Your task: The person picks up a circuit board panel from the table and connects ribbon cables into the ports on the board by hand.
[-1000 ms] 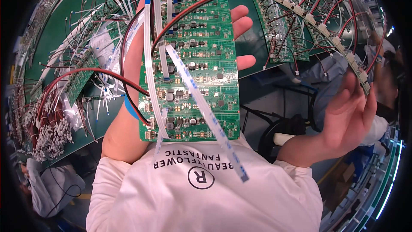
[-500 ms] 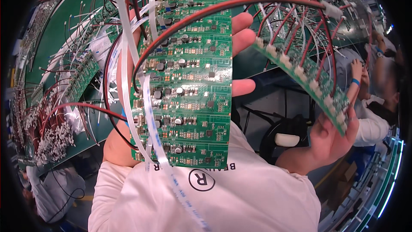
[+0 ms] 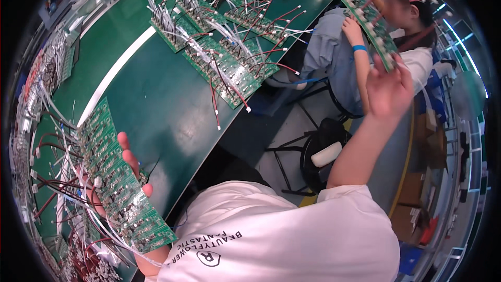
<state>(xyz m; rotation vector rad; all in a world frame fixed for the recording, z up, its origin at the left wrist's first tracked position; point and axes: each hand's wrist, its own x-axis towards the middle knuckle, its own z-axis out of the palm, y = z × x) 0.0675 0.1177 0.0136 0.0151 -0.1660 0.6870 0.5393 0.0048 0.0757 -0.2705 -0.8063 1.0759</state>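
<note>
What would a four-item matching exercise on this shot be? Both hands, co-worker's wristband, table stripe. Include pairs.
Column 1
1. left hand
2. right hand
3. co-worker's wristband
4. table stripe

Column 2
A. white
B. at the lower end of the raised board strip
C. blue
D. partly hidden by the wide board panel, fingertips showing past its right edge

Pairs: 1-D, 2-B, 3-C, 4-A

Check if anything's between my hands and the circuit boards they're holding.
Nothing visible. The right hand pinches the lower end of the green board strip directly. The left hand is behind the green board panel, its fingertips showing past the right edge; the panel hides the palm, so I can't tell there.
</note>
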